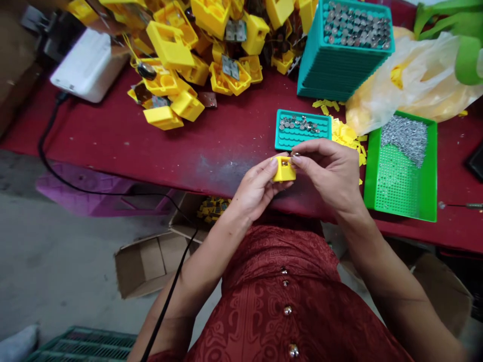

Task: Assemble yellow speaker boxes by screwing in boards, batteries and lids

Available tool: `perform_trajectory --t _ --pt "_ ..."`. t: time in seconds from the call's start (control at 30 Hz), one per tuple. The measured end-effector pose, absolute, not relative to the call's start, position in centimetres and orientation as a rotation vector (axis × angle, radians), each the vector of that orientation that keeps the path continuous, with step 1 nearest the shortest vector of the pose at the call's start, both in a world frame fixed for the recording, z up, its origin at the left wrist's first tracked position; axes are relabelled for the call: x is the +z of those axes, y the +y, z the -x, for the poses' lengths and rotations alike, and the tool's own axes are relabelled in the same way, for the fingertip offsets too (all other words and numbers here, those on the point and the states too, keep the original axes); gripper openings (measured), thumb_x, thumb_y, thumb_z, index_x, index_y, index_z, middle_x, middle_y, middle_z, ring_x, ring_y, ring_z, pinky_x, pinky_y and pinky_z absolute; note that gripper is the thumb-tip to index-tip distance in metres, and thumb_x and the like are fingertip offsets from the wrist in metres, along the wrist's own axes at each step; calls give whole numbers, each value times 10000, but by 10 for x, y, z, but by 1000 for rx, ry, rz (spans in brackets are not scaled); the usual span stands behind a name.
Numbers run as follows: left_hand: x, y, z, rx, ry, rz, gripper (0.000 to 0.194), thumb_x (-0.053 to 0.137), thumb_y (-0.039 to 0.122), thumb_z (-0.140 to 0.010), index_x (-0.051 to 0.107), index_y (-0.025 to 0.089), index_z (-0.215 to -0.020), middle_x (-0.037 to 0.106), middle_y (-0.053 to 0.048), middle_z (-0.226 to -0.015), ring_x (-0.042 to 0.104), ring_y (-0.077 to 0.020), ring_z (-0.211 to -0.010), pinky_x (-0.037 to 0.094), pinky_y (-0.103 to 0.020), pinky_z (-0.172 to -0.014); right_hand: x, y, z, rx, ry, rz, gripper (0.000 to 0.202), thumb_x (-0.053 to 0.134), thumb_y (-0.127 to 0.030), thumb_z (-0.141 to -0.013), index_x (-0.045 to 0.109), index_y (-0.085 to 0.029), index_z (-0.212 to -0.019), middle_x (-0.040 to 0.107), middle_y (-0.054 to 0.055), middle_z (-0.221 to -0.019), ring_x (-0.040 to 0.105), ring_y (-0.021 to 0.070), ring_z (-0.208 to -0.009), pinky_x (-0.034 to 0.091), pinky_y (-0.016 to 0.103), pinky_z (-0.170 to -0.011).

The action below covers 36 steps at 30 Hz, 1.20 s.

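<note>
My left hand (pixel 256 188) grips a small yellow plastic housing (pixel 286 172) with an opening facing up, just over the table's front edge. Between the thumb and forefinger of my right hand (pixel 332 171) is a small round metal button cell (pixel 295 154), held close at the housing's right upper corner. Something metallic shows inside the opening, too small to make out. Right behind my hands lies a shallow teal tray (pixel 281 141) with several button cells in its rows.
Yellow housings (pixel 171 48) with circuit boards are heaped at the back. A stack of teal trays (pixel 328 70) stands behind. Small yellow pieces (pixel 344 133) and a green basket (pixel 372 193) of small metal parts are on the right. A black cable (pixel 109 192) hangs across the left.
</note>
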State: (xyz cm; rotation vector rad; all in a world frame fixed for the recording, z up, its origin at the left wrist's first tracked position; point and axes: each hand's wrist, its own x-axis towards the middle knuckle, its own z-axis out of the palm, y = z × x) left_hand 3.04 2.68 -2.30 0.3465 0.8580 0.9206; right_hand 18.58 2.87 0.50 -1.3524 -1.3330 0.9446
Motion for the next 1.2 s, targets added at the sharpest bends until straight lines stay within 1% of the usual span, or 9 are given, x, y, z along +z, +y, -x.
perform_trajectory --t 0.13,0.3,0.37,0.47,0.6,0.87,1.0,1.1,1.2 --pt "-20 27 -30 890 834 -283 179 653 196 -1010 822 155 -969 789 -67 -966 717 -136 -815 623 -260 -748 0 30 -191 950 -1324 1336 152 843 -331 -819 810 -224 -922 792 13 -901 739 150 -808 648 333 -826" --pt "-17 28 -29 895 849 -297 183 653 211 -1015 826 151 -1008 798 -71 -991 722 -134 -832 632 -251 -743 -8 38 -195 1131 -1153 1302 359 925 -475 -707 785 -207 -900 776 3 -815 722 143 -681 666 334 -704" --pt "-16 28 -28 894 858 -310 172 669 228 -1008 822 150 -1013 803 -77 -1004 722 -136 -836 630 -248 -748 -8 39 -193 1162 -1095 1294 350 920 -450 -701 782 -210 -915 762 -10 -771 707 135 -648 659 322 -671" --pt "-15 28 -29 890 863 -288 162 670 209 -1004 813 139 -980 792 -71 -953 717 -132 -801 628 -247 -727 -6 39 -187 1104 -1066 1271 252 903 -342 -712 790 -217 -899 760 -21 -768 693 110 -642 626 266 -632" --pt "-14 28 -32 920 846 -239 164 670 172 -999 801 131 -909 767 -52 -878 708 -121 -747 625 -244 -702 -9 36 -177 1020 -1087 1190 164 883 -214 -716 799 -225 -857 775 -31 -820 719 88 -729 613 205 -677" --pt "-18 27 -32 915 803 -243 140 712 187 -980 801 132 -887 766 -41 -849 705 -113 -721 618 -233 -710 -21 31 -171 919 -1143 1173 140 851 -265 -808 768 -213 -908 759 -19 -842 721 102 -758 617 233 -713" --pt "-23 25 -35 972 782 -333 96 763 219 -950 829 156 -982 796 -44 -946 729 -117 -796 620 -230 -746 -23 28 -164 912 -1095 1222 203 863 -324 -794 733 -210 -899 735 -22 -823 691 97 -732 598 236 -692" --pt "-25 22 -38 1014 759 -425 176 825 304 -908 834 171 -1023 820 -70 -1081 757 -154 -955 618 -240 -846 -25 26 -157 888 -1024 1247 258 889 -357 -759 719 -202 -877 712 -33 -788 654 85 -698 561 219 -649" --pt "-24 21 -40 1012 742 -457 222 842 350 -893 836 169 -1022 826 -85 -1109 761 -183 -1045 617 -258 -916 -26 26 -154 845 -1015 1253 214 885 -301 -741 727 -196 -838 678 -46 -741 597 62 -652 511 192 -602"
